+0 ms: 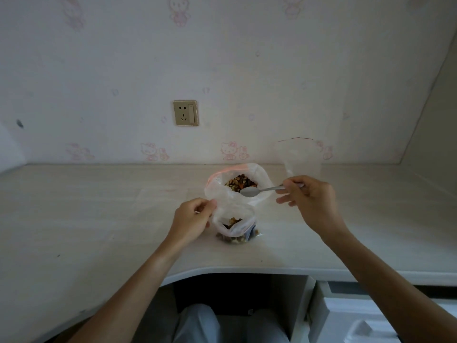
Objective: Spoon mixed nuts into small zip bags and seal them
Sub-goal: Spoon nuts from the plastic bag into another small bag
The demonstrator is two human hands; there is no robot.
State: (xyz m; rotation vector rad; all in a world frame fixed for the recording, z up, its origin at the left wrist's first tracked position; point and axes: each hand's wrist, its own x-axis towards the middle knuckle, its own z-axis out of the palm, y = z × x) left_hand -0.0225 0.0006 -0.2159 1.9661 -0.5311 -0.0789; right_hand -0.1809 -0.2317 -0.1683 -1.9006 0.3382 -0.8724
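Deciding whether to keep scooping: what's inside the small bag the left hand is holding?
Mixed nuts sit in the small bag, low down. The left hand pinches its rim. Cloudy plastic folds hide the exact fill level.

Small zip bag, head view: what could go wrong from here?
1. The left hand pinches only one side of the small zip bag; its mouth may sag and nuts could miss.
2. The spoon, held by the right hand, looks empty over the big nut bag, whose floppy rim may snag.
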